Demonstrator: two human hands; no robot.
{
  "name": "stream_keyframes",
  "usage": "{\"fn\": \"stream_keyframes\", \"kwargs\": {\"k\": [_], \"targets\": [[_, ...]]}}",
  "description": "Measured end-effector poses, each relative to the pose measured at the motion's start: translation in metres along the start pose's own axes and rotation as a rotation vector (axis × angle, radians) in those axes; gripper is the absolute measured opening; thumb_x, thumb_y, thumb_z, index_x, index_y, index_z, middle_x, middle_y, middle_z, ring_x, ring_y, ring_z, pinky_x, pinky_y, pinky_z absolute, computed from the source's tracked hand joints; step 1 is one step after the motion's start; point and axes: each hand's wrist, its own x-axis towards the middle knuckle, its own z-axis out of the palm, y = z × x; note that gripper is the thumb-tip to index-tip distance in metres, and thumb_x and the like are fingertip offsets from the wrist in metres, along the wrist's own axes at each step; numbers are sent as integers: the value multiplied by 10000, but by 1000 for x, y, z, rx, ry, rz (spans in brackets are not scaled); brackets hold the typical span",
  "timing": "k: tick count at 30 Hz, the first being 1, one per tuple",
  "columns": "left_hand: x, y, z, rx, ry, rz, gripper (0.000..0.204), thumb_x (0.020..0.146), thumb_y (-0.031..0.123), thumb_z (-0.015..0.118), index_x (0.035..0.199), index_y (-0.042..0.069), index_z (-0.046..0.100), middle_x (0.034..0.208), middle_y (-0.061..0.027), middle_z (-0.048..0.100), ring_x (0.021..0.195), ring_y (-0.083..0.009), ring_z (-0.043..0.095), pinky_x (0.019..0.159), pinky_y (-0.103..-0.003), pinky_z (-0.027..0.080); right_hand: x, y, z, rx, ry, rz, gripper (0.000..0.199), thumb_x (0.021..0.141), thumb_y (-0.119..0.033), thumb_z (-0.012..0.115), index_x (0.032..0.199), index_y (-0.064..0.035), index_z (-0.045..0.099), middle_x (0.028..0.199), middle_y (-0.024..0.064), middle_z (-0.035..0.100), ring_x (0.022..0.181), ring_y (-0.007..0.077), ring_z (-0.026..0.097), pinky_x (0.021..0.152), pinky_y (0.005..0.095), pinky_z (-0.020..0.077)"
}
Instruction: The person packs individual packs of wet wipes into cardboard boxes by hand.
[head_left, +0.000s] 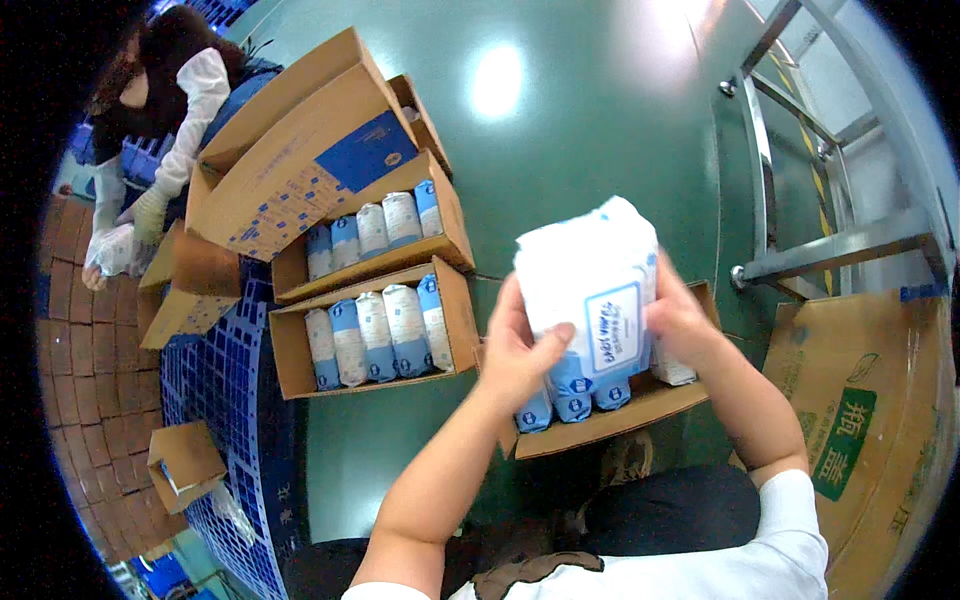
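Note:
A white soft pack with a blue label (592, 280) is held up between both my hands. My left hand (517, 350) grips its lower left side with the thumb across the front. My right hand (683, 318) holds its right edge from behind. Below the pack, an open cardboard box (640, 408) stands on the green floor with several similar blue and white packs upright inside it.
Two filled open boxes (372, 335) of packs sit to the left beside a blue plastic pallet (225, 400). Another person (165, 140) works at the far left with more cartons. A flattened carton (860, 420) lies right, below a metal frame (830, 245).

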Motion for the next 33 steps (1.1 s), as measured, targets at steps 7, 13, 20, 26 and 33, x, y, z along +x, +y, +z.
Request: {"fn": "stream_keyframes", "kwargs": {"k": [7,13,20,26,33], "targets": [[-4,-29,44,207,304,214,596,828,335,605,1200,-29,315,1101,-153,493,1040,-210,495,874,-325,395,-8,28,21,-48,156,-149,587,794,-287,659,1216,-14,355,1085,82,529,986,144,511,849,284,422],[9,-29,42,133,272,213,522,854,315,576,1178,-29,353,1078,-139,517,1007,-189,508,861,-310,400,1,30,20,14,211,-194,507,792,-267,668,1137,-21,389,1026,68,537,937,122,518,814,274,435],[17,-28,52,279,238,174,495,858,312,568,1158,-28,368,1081,-153,523,983,-191,523,836,-315,417,-6,34,7,88,264,-167,511,795,-246,669,1155,-24,382,1030,63,537,944,121,512,819,271,433],[-2,-68,38,525,-54,240,288,860,175,522,1090,11,466,1040,-151,538,942,-281,543,828,-344,424,-45,0,-60,340,343,116,518,777,-291,660,1160,-12,450,1028,105,585,904,200,602,770,339,510],[-6,-170,34,1560,-723,193,697,736,476,577,1338,213,342,1398,-77,307,1325,-279,180,1035,-589,34,-65,24,-82,190,-87,464,765,590,-219,774,1216,45,421,1128,144,552,1022,228,550,899,364,423]]}}
